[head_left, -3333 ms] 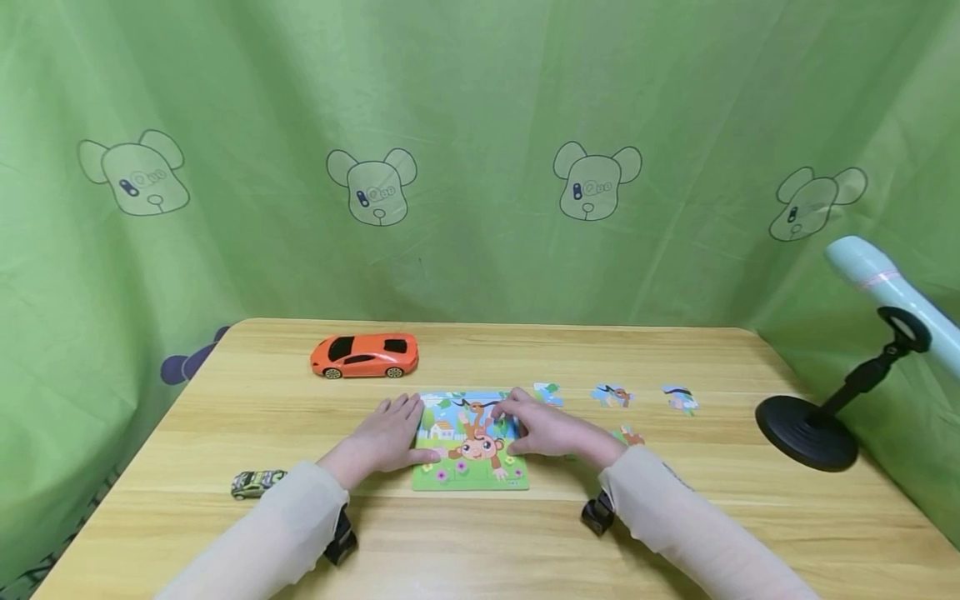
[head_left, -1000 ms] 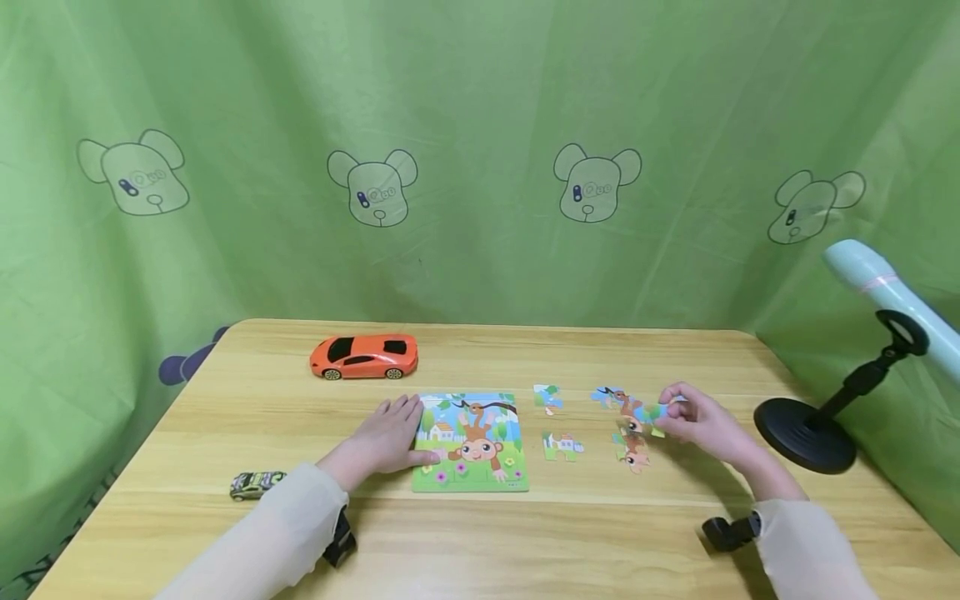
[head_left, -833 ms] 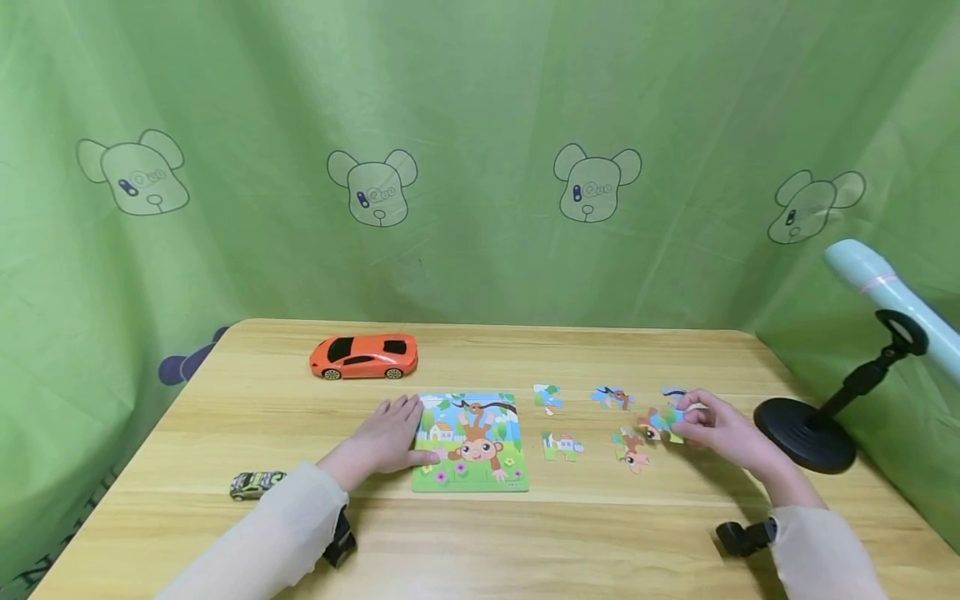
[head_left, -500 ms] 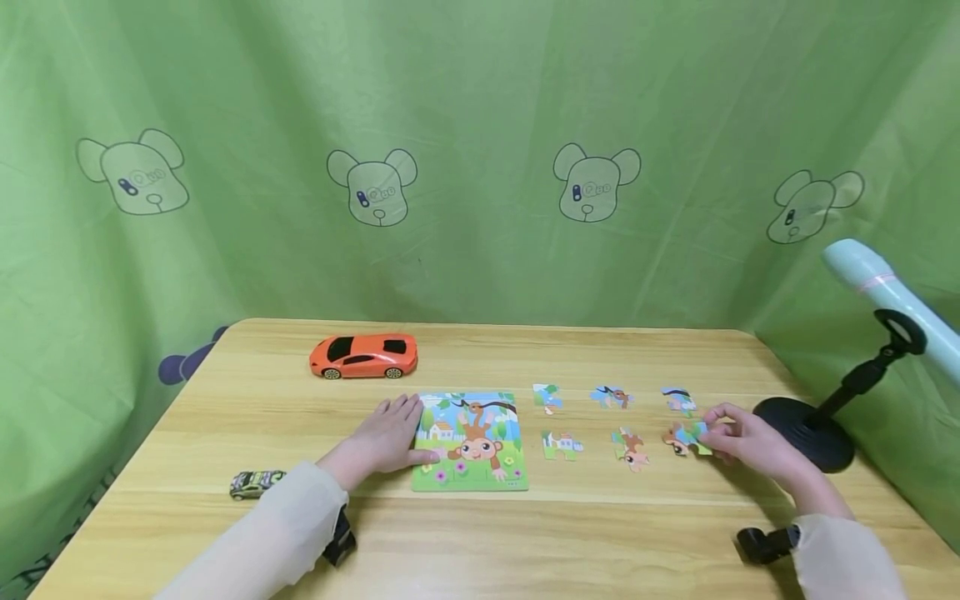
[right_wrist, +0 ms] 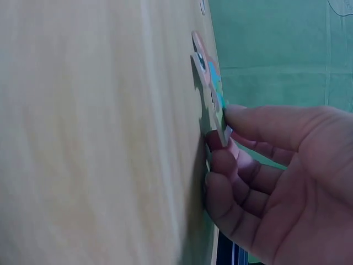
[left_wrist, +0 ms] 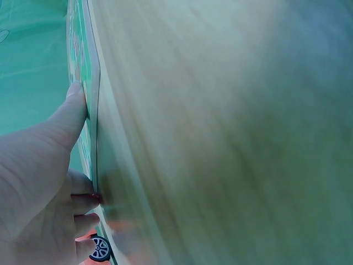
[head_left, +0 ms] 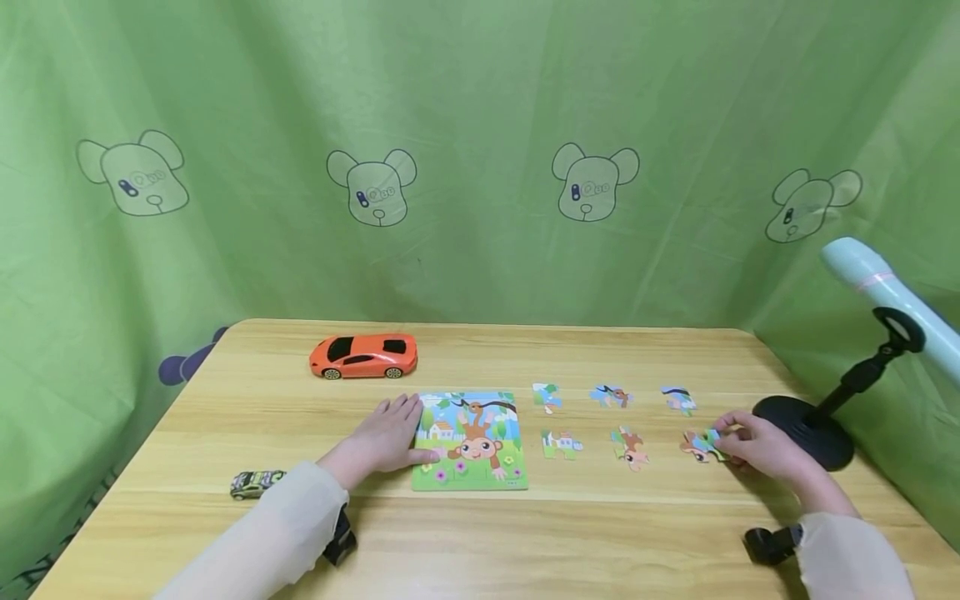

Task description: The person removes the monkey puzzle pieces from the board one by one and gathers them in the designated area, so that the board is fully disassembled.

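Observation:
My left hand [head_left: 382, 435] rests flat on the left edge of a monkey picture puzzle board [head_left: 468, 471], its thumb lying on the picture. In the left wrist view, the thumb [left_wrist: 76, 99] touches the board's face and the other fingers lie along its edge. On the right, my right hand [head_left: 765, 450] pinches a puzzle piece [head_left: 697, 447] showing part of a monkey's face. The right wrist view shows this puzzle piece [right_wrist: 209, 72] tilted between thumb and fingers, close above the tabletop, with a shadow under it.
Between board and right hand lie loose pieces: a tree piece [head_left: 547, 398], a branch piece [head_left: 678, 400], a house piece [head_left: 562, 444] and several others. An orange toy car [head_left: 364, 357] stands behind, a small patterned car [head_left: 257, 484] at left, a microphone stand [head_left: 806, 433] at right.
My right hand has moved from the board's upper right to the table's right side. Over the last second it carried the pinched puzzle piece right and nearer. My left hand stays put.

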